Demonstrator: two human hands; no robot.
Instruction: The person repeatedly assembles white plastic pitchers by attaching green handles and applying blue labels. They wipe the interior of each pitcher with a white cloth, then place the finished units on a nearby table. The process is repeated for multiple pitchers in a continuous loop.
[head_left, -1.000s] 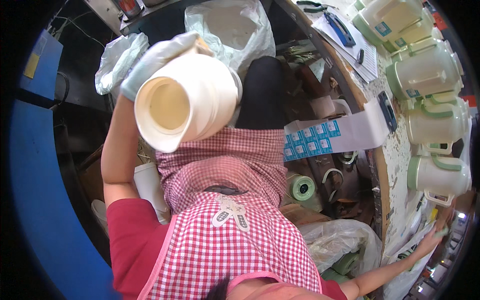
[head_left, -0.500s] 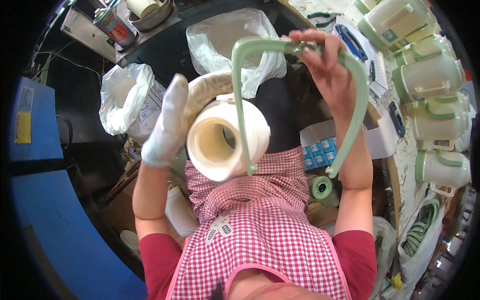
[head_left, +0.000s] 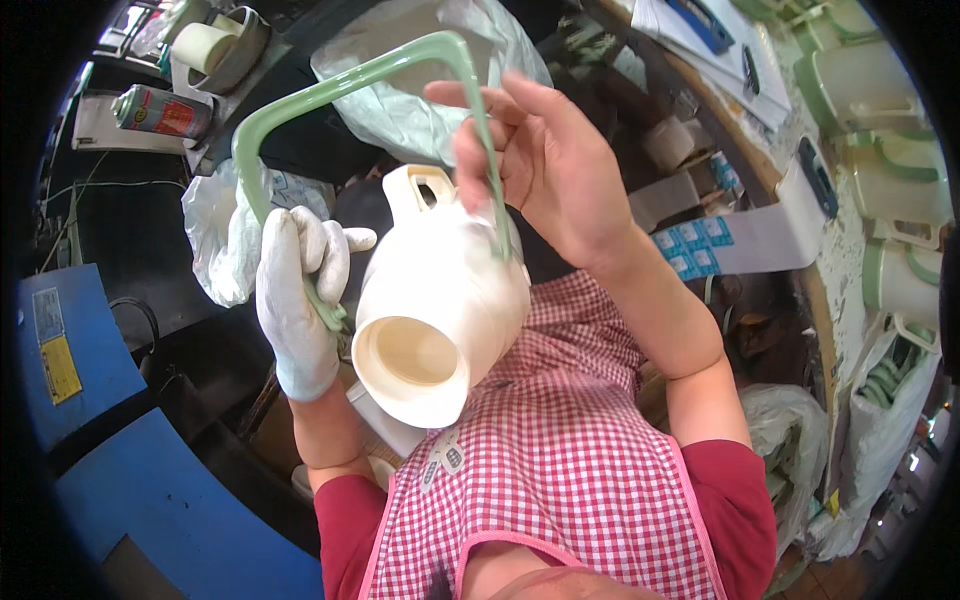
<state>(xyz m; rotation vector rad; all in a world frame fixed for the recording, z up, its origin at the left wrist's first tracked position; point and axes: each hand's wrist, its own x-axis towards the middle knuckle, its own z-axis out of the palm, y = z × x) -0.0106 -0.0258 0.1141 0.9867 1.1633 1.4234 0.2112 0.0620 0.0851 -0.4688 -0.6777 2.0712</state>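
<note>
A cream plastic jug body [head_left: 440, 290] lies tilted over my lap, its round mouth facing me and its side grip away from me. A pale green U-shaped handle [head_left: 350, 80] arches over it. My left hand [head_left: 300, 290], in a white glove, is closed round one leg of that handle beside the jug; the green end sticks out below the fingers. The other leg comes down at the jug's right side. My bare right hand [head_left: 550, 165] is at that leg, fingers bent and apart, partly blurred; whether they touch it, I cannot tell.
Green-and-cream jugs [head_left: 860, 90] line the bench [head_left: 800, 240] on the right, above a bag of green handles [head_left: 885, 380]. Blue label stickers [head_left: 695, 245] hang at the bench edge. White plastic bags [head_left: 390, 110] stand ahead, a spray can [head_left: 165, 112] far left, blue panels [head_left: 180, 500] nearer.
The green handle has swung left over the jug. My left hand has left the jug's side and now grips a handle leg. My right hand has let go of the top and moved left.
</note>
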